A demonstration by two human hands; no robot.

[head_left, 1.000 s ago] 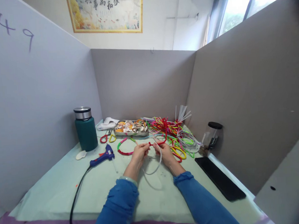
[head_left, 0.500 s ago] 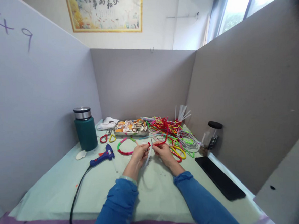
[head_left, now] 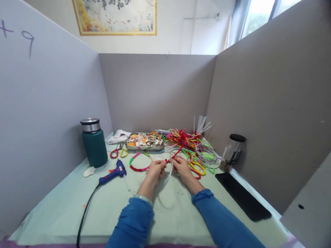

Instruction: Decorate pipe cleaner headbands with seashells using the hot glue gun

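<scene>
My left hand [head_left: 156, 170] is closed in a pinch on a translucent whitish strip or tube [head_left: 171, 170], which bends down in a loop between my hands. A short bit of red pipe cleaner shows at the left fingertips. In my right hand [head_left: 183, 170], fingers are pinched on the red pipe cleaner [head_left: 179, 151], whose free length sticks up toward the back. Left of my hands lies a ring wrapped in coloured pipe cleaner [head_left: 138, 169], in red, green and pink. Scissors with yellow and red handles [head_left: 199, 168] lie beside my right hand.
At left stand a green flask [head_left: 95, 149], a white spoon [head_left: 89, 171] and a blue glue gun [head_left: 114, 174] with its cord. Behind are a tray of shells [head_left: 144, 148], more scissors [head_left: 114, 153] and a pipe cleaner pile [head_left: 183, 138]. A jar [head_left: 234, 151] and black phone-like slab [head_left: 243, 197] sit right.
The red pipe cleaner's free end has swung down and left. The translucent strip's upper end has tilted to the right, and my hands have shifted slightly.
</scene>
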